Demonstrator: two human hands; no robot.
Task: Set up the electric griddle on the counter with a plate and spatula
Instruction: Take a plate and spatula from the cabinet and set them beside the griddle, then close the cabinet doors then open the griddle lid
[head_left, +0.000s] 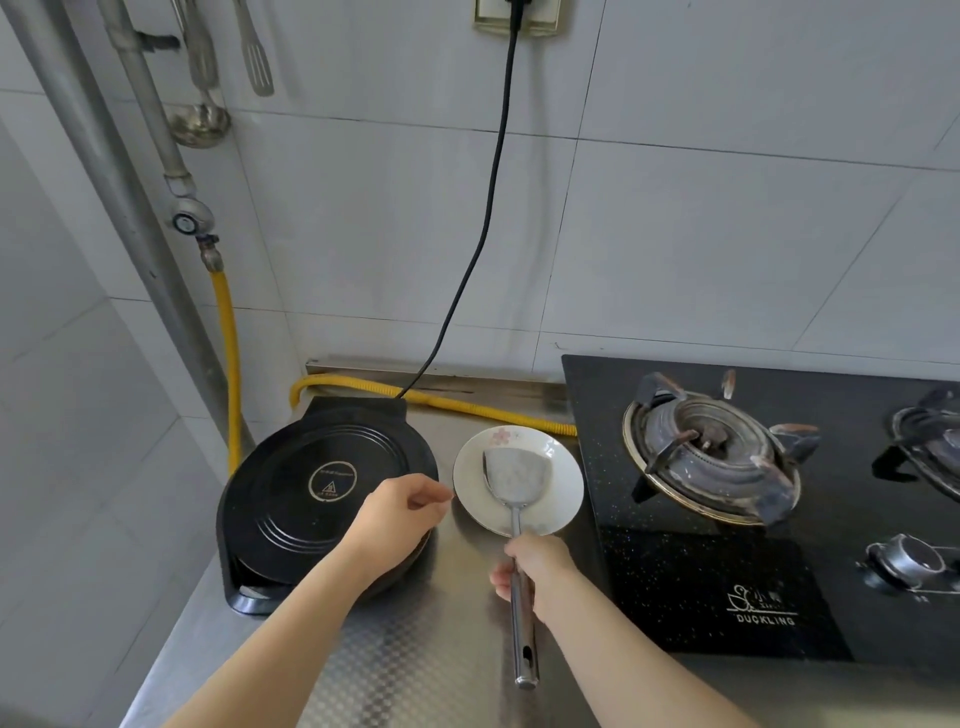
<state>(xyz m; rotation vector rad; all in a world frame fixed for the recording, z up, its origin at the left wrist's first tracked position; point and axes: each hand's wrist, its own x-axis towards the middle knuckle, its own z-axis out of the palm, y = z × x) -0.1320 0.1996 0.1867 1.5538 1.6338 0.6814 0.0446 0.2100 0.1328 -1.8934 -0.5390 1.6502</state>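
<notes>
Home kitchen: tiled wall (675, 208), gas hob (727, 519)

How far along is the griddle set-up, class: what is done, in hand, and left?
Done: the griddle sits closed on the counter, its cord in the wall socket, the plate beside it. In hand: the right hand grips the spatula, blade on the plate. Remaining: probably just letting go; the left hand holds nothing.

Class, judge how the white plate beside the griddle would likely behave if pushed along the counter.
The plate looks glazed ceramic: probably stiff and breakable. On the smooth counter it would likely slide, not tip. The spatula resting in it might shift.
</notes>
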